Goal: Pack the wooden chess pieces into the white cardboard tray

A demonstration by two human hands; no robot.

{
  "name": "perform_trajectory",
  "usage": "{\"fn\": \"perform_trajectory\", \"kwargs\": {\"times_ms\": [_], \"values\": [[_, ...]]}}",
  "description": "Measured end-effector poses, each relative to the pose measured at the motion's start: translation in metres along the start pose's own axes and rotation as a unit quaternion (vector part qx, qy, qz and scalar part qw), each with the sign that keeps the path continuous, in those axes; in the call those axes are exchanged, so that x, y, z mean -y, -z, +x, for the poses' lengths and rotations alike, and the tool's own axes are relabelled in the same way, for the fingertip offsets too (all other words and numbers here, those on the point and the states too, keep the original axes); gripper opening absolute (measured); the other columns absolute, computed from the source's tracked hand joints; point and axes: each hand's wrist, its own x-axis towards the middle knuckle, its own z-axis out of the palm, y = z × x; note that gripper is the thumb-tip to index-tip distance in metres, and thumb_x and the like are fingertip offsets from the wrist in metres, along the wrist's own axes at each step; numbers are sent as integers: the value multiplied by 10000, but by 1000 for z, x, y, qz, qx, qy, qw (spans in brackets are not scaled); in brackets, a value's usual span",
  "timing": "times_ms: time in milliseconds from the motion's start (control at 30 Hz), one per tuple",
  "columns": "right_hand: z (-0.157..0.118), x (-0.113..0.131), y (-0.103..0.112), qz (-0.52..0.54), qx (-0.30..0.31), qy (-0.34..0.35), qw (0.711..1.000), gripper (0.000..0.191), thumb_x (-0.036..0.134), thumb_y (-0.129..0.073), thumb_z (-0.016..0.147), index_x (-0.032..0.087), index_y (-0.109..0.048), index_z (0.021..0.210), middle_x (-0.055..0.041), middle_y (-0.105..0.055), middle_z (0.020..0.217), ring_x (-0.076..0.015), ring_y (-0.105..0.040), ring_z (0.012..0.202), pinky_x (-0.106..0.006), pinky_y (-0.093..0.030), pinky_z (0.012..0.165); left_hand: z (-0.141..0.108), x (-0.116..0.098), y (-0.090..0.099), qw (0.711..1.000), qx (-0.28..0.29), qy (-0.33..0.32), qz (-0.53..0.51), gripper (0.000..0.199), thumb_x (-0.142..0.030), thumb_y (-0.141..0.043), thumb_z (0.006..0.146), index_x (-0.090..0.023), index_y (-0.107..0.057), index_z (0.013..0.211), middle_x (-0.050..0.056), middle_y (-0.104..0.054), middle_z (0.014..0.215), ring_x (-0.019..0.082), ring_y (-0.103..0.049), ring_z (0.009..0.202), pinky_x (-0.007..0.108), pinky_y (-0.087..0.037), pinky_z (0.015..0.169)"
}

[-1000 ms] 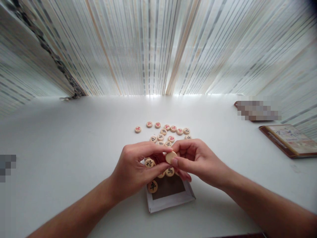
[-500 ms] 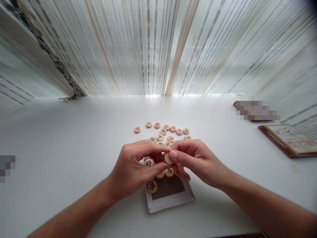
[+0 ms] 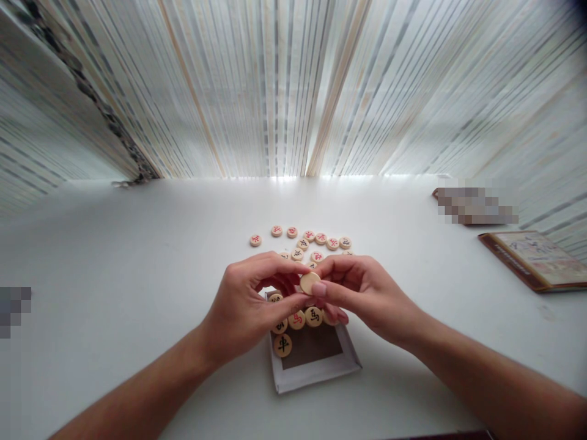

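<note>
Between my two hands, above a shallow white box (image 3: 316, 371), is a round wooden piece (image 3: 309, 283) with its blank face showing. My left hand (image 3: 254, 293) holds it by the left side with thumb and index finger. From the right, my right hand (image 3: 367, 296) pinches the same piece. Inside the box, larger discs with black or red characters lie in rows, among them a black-marked disc (image 3: 313, 316), a red-marked disc (image 3: 296, 319) and one at lower left (image 3: 282, 346). My fingers hide the box's far part.
Beyond my hands, several small red- and black-marked pieces (image 3: 320, 238) lie on the white table (image 3: 137, 256). A brown-edged booklet (image 3: 541, 260) and a blurred flat item (image 3: 474, 206) lie at the right. Striped curtains (image 3: 238, 91) hang behind the table.
The held piece has shifted slightly up and left, and its blank face shows more fully. My fingers moved slightly, uncovering more of the discs in the box.
</note>
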Motion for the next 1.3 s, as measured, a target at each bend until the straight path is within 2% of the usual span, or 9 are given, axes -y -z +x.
{"fn": "perform_trajectory", "kwargs": {"times_ms": [200,333,533,600,767,900,1000,1200,1300], "values": [[0,-4,4,-15,-13,58,998,287,399,-907,862,143,-787,913,7,-677,604,-82,-585,489,-188,-505,491,1,0,0,1000,-4,13,-18,280,-112,-924,789,-141,-832,1052,60,-811,924,160,-780,786,228,-655,722],[1,-5,5,-11,-27,78,997,260,345,-932,837,156,-804,961,2,-709,648,-91,-612,513,-201,-534,500,1,0,0,1000,-8,8,-14,289,-106,-915,795,-142,-841,1072,65,-813,928,160,-779,787,227,-657,720],[1,-4,4,-16,-42,105,993,261,258,-960,792,164,-811,984,-46,-787,817,-104,-656,586,-218,-554,534,2,0,1,1000,-13,-10,11,284,-110,-898,815,-164,-861,1092,75,-811,950,151,-764,771,222,-656,694],[1,-5,4,-25,-40,122,991,261,237,-958,792,168,-810,995,-38,-778,811,-106,-659,608,-214,-550,540,2,0,1,999,-15,-19,25,282,-119,-889,829,-169,-863,1105,76,-807,947,147,-759,762,218,-652,679],[1,-5,3,-47,-42,146,987,244,257,-947,807,167,-799,979,-6,-722,722,-107,-634,590,-217,-529,522,1,-2,1,994,-26,-70,85,297,-114,-865,855,-183,-863,1144,75,-814,954,140,-750,758,213,-640,668],[1,-3,1,-50,-40,151,986,241,292,-941,816,168,-816,980,-21,-737,745,-108,-629,593,-225,-520,516,0,-2,1,982,-42,-130,128,325,-87,-861,863,-232,-866,1154,70,-845,1045,165,-783,908,231,-651,799],[0,-3,1,-52,-44,149,986,246,295,-950,805,166,-820,969,-19,-735,733,-108,-628,585,-228,-521,513,0,-1,1,980,-41,-145,132,321,-93,-875,855,-240,-870,1141,70,-859,1035,178,-801,900,252,-662,826],[0,-4,3,-53,-44,134,988,240,282,-955,797,167,-822,960,-10,-728,688,-108,-636,550,-223,-540,499,2,-2,3,984,-38,-128,119,217,-160,-879,871,-234,-884,1076,69,-873,981,194,-821,841,262,-667,775],[0,-5,4,-64,-46,127,989,221,303,-941,818,166,-824,946,-5,-720,662,-107,-639,531,-217,-539,489,2,-4,2,991,-33,-84,96,192,-168,-886,866,-226,-888,1049,49,-872,924,163,-805,768,219,-648,721]]}}
